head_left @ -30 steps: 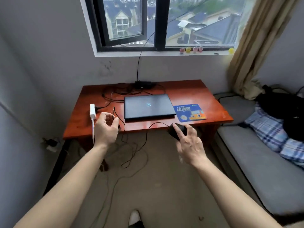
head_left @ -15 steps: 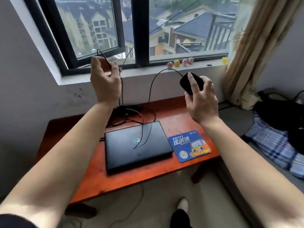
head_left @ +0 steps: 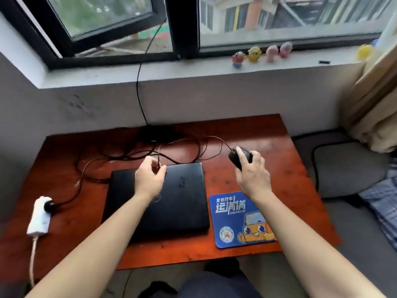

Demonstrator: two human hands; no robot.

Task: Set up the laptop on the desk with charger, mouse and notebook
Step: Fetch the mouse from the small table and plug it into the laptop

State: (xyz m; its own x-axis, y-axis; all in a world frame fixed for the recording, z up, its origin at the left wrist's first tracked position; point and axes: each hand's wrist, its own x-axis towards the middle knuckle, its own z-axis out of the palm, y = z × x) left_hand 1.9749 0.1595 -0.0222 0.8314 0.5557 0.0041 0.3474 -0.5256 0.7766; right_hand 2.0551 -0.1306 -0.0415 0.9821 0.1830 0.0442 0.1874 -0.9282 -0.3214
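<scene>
Right hand (head_left: 252, 179) grips mouse (head_left: 240, 157) — left hand (head_left: 149, 178) pinches cable (head_left: 159, 157).

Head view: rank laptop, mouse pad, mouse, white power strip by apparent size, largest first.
1. laptop, closed, clearly largest.
2. mouse pad.
3. white power strip.
4. mouse, smallest, though partly covered by the right hand, so its full extent is hidden.
</scene>
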